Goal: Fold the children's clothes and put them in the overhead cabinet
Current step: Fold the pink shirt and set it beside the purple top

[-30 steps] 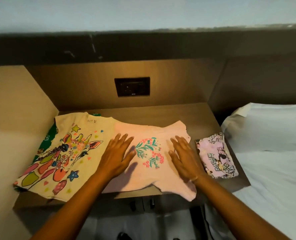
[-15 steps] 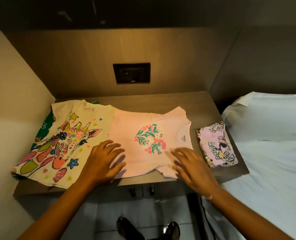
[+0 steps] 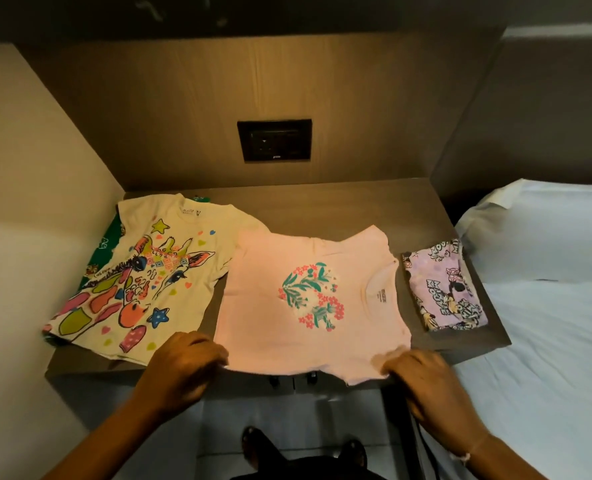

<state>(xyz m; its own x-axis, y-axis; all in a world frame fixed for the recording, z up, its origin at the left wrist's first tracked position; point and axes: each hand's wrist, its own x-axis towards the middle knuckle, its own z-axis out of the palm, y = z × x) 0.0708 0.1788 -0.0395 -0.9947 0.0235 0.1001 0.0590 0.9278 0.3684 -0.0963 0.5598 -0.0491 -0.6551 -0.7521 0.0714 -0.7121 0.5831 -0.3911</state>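
Pink shirt [image 3: 298, 303] flat on desk [image 3: 322, 206], between giraffe shirt [image 3: 142, 282] and folded purple garment [image 3: 443, 289]. Left hand [image 3: 183, 365] and right hand [image 3: 422, 379] each pinch its near edge, fingers curled closed on fabric. Bed [image 3: 547, 306] on right.

A bedroom, likely in a home. A bed with white sheets [image 3: 544, 323] and a pillow [image 3: 537, 230] sits on the right, touching a built-in wooden bedside shelf [image 3: 322, 206]. A dark wall socket panel [image 3: 274, 140] is set in the wooden back panel. Children's printed shirts [image 3: 298, 299] lie on the shelf.
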